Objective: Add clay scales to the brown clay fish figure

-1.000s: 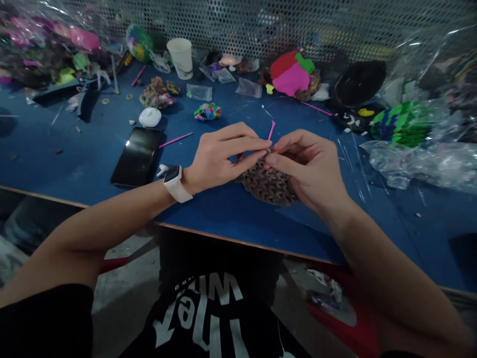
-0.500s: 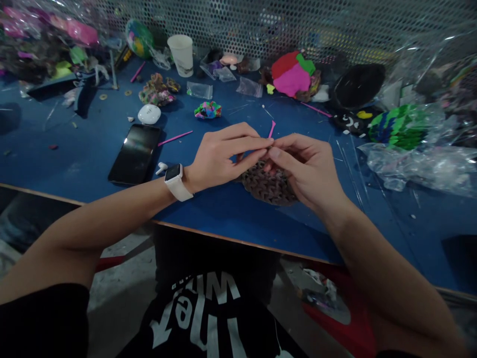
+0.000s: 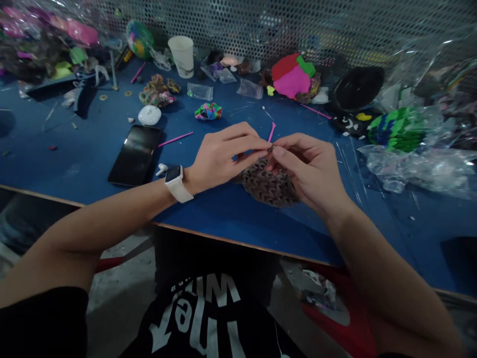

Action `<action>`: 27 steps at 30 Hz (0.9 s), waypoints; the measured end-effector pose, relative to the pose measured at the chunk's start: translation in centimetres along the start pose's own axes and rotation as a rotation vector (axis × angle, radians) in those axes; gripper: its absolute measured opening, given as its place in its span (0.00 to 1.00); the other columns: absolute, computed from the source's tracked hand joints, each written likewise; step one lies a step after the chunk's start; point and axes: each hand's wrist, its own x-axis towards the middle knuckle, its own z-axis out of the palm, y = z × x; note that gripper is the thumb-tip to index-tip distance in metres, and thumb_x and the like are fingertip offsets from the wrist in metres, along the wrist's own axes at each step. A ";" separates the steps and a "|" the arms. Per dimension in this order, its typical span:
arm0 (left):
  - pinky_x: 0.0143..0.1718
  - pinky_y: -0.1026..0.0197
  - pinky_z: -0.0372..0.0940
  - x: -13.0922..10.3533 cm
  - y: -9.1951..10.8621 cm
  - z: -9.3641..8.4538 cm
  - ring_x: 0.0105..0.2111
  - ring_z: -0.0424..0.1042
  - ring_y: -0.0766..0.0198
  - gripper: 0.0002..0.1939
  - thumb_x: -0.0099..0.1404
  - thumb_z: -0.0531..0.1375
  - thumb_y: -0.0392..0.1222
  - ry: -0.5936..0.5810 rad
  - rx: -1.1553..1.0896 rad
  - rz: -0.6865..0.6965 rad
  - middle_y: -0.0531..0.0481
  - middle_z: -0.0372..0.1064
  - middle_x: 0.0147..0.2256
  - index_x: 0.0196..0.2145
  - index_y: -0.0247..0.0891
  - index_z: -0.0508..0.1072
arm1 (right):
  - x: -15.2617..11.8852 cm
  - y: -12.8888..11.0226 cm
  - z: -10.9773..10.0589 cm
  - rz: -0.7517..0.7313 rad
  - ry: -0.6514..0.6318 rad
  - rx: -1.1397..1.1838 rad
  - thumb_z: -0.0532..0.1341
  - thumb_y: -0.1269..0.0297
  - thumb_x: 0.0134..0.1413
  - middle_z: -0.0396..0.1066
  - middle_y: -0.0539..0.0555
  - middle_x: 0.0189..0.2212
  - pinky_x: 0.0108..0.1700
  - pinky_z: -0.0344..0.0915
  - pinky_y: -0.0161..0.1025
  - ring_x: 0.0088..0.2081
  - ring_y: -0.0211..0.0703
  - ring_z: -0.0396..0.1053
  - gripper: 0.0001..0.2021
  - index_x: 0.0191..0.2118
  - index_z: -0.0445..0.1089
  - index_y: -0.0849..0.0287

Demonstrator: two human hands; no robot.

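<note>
My left hand (image 3: pixel 227 155), with a watch (image 3: pixel 175 175) on its wrist, is closed in a pinch with its fingers stretched toward the right. Facing it, my right hand (image 3: pixel 311 169) pinches with thumb and forefinger. Between the meeting fingertips shows a small brown piece of clay (image 3: pixel 271 148). Just below them on the table lies a brown clay form (image 3: pixel 270 185), its surface covered with overlapping, scale-like bits. The right hand's fingers hide part of it. A pink modelling tool (image 3: pixel 272 130) lies right behind the fingertips.
On the blue table (image 3: pixel 223 214) lie a phone (image 3: pixel 134 155), a white earbud case (image 3: pixel 149 115), another pink tool (image 3: pixel 176 138) and a multicoloured clay lump (image 3: pixel 208 111). Farther back stand a paper cup (image 3: pixel 182 55) and a black bowl-like object (image 3: pixel 357 88). Clear plastic wrapping (image 3: pixel 421 169) lies right.
The fingertips have parted slightly, and the small brown piece between them shows more clearly. Otherwise both hands stay in nearly the same place.
</note>
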 end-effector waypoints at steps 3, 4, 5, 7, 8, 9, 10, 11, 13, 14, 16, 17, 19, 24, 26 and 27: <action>0.43 0.52 0.78 0.1 0.1 -0.3 0.43 0.83 0.57 0.18 0.86 0.56 0.57 -0.002 -0.004 -0.022 0.46 0.82 0.46 0.51 0.48 0.83 | 0.0 -0.2 -0.7 -0.103 0.012 -0.229 0.76 0.49 0.67 0.83 0.52 0.34 0.35 0.77 0.45 0.32 0.46 0.79 0.11 0.42 0.84 0.50; 0.43 0.52 0.78 0.2 0.1 -0.3 0.42 0.83 0.58 0.18 0.87 0.55 0.56 0.004 -0.004 -0.027 0.46 0.81 0.46 0.51 0.48 0.83 | 0.1 -0.3 -1.2 -0.163 0.008 -0.347 0.74 0.53 0.69 0.84 0.52 0.35 0.37 0.77 0.46 0.33 0.47 0.80 0.08 0.43 0.85 0.51; 0.43 0.52 0.77 0.3 0.1 -0.4 0.41 0.82 0.58 0.19 0.87 0.54 0.55 0.011 -0.002 -0.033 0.46 0.81 0.46 0.50 0.47 0.83 | 0.2 -0.3 -1.7 -0.231 -0.004 -0.477 0.73 0.57 0.70 0.85 0.53 0.37 0.40 0.77 0.47 0.35 0.48 0.80 0.05 0.43 0.85 0.51; 0.43 0.52 0.77 0.4 -0.1 -0.5 0.39 0.81 0.59 0.19 0.88 0.53 0.53 0.018 0.002 -0.040 0.45 0.81 0.46 0.50 0.46 0.82 | 0.4 -0.4 -2.7 -0.362 -0.103 -0.726 0.70 0.64 0.71 0.86 0.54 0.40 0.44 0.76 0.48 0.38 0.50 0.81 0.04 0.45 0.85 0.52; 0.42 0.52 0.76 0.4 -0.2 -0.5 0.38 0.80 0.59 0.19 0.88 0.53 0.52 0.013 0.003 -0.041 0.45 0.81 0.46 0.50 0.46 0.82 | 0.5 -0.4 -3.2 -0.401 -0.177 -0.811 0.69 0.65 0.72 0.86 0.54 0.42 0.45 0.75 0.48 0.40 0.51 0.82 0.05 0.46 0.85 0.52; 0.42 0.53 0.76 0.4 -0.4 -0.4 0.37 0.80 0.60 0.18 0.88 0.53 0.52 0.004 0.001 -0.042 0.45 0.80 0.46 0.50 0.45 0.82 | 0.6 -0.4 -3.6 -0.422 -0.250 -0.866 0.67 0.65 0.74 0.86 0.55 0.43 0.46 0.76 0.49 0.44 0.53 0.83 0.07 0.48 0.84 0.51; 0.42 0.53 0.75 0.4 -0.6 -0.3 0.37 0.79 0.60 0.17 0.87 0.53 0.51 -0.008 -0.002 -0.042 0.44 0.80 0.46 0.50 0.45 0.81 | 0.7 -0.3 -3.9 -0.436 -0.317 -0.901 0.65 0.66 0.75 0.86 0.55 0.45 0.48 0.76 0.49 0.47 0.54 0.84 0.08 0.49 0.84 0.51; 0.41 0.53 0.75 0.4 -0.8 -0.2 0.36 0.79 0.61 0.17 0.87 0.54 0.50 -0.020 -0.006 -0.039 0.45 0.80 0.46 0.50 0.44 0.81 | 0.8 -0.3 -4.1 -0.441 -0.374 -0.921 0.63 0.66 0.77 0.86 0.56 0.47 0.50 0.77 0.49 0.49 0.55 0.84 0.10 0.51 0.83 0.50; 0.41 0.54 0.74 0.4 -1.1 0.0 0.36 0.78 0.61 0.15 0.87 0.54 0.49 -0.039 -0.012 -0.029 0.45 0.79 0.46 0.50 0.44 0.81 | 0.8 -0.1 -4.1 -0.453 -0.449 -0.943 0.60 0.66 0.79 0.86 0.57 0.49 0.52 0.77 0.50 0.51 0.55 0.83 0.12 0.53 0.82 0.50; 0.41 0.54 0.74 0.4 -1.2 0.1 0.35 0.78 0.61 0.15 0.87 0.55 0.48 -0.044 -0.014 -0.021 0.45 0.79 0.45 0.50 0.44 0.80 | 0.8 0.0 -4.0 -0.461 -0.472 -0.951 0.59 0.66 0.80 0.86 0.57 0.49 0.52 0.77 0.50 0.52 0.56 0.83 0.12 0.54 0.82 0.51; 0.40 0.55 0.73 0.4 -1.3 0.2 0.34 0.77 0.62 0.14 0.86 0.56 0.47 -0.049 -0.015 -0.006 0.45 0.80 0.45 0.49 0.43 0.80 | 0.6 0.2 -3.7 -0.486 -0.498 -0.966 0.58 0.65 0.81 0.85 0.59 0.49 0.52 0.78 0.51 0.51 0.56 0.82 0.13 0.55 0.81 0.53; 0.40 0.55 0.73 0.4 -1.4 0.3 0.34 0.76 0.63 0.14 0.86 0.56 0.47 -0.048 -0.014 0.000 0.46 0.80 0.45 0.49 0.43 0.80 | 0.5 0.3 -3.5 -0.498 -0.506 -0.974 0.57 0.65 0.82 0.85 0.59 0.50 0.52 0.78 0.52 0.52 0.57 0.82 0.13 0.56 0.81 0.54; 0.39 0.56 0.72 0.4 -1.4 0.3 0.33 0.76 0.63 0.13 0.86 0.56 0.46 -0.051 -0.009 0.004 0.45 0.80 0.45 0.49 0.42 0.80 | 0.4 0.4 -3.3 -0.513 -0.516 -0.986 0.57 0.65 0.82 0.84 0.60 0.51 0.52 0.78 0.53 0.52 0.57 0.81 0.14 0.56 0.81 0.54; 0.38 0.57 0.71 0.4 -1.4 0.4 0.34 0.76 0.63 0.13 0.85 0.57 0.45 -0.065 -0.006 0.000 0.45 0.80 0.44 0.48 0.41 0.81 | 0.2 0.3 -3.2 -0.511 -0.536 -1.022 0.58 0.68 0.81 0.83 0.60 0.50 0.52 0.79 0.52 0.51 0.56 0.80 0.14 0.57 0.82 0.54; 0.38 0.57 0.70 0.4 -1.5 0.4 0.33 0.75 0.63 0.13 0.85 0.56 0.45 -0.069 -0.006 -0.002 0.45 0.80 0.45 0.47 0.41 0.81 | 0.2 0.2 -3.2 -0.517 -0.547 -1.040 0.58 0.69 0.80 0.82 0.60 0.49 0.51 0.78 0.52 0.51 0.56 0.80 0.14 0.56 0.82 0.54; 0.38 0.57 0.70 0.3 -1.5 0.5 0.33 0.75 0.64 0.13 0.85 0.56 0.45 -0.072 -0.006 -0.004 0.45 0.80 0.45 0.47 0.41 0.81 | 0.2 0.2 -3.2 -0.520 -0.551 -1.047 0.58 0.69 0.80 0.82 0.61 0.49 0.51 0.79 0.52 0.51 0.56 0.80 0.14 0.56 0.82 0.55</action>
